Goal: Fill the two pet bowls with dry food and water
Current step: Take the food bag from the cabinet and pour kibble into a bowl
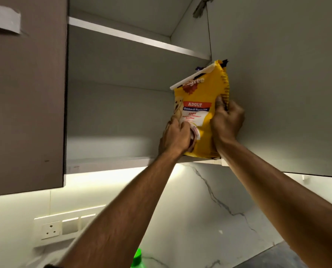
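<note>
A yellow bag of dry dog food (203, 113), its top held closed by a white clip (191, 76), stands at the right end of the lower shelf (111, 161) of an open wall cabinet. My left hand (175, 137) grips the bag's lower left side. My right hand (227, 120) grips its right edge, fingers curled round the seam. Both arms reach up from below. No pet bowls are in view.
The open cabinet door (281, 89) hangs just right of the bag. A closed brown cabinet door (24, 97) is on the left. An upper shelf (138, 38) sits above. Below are a marble backsplash (209, 209), a wall socket panel (60, 229) and a green object (137, 258).
</note>
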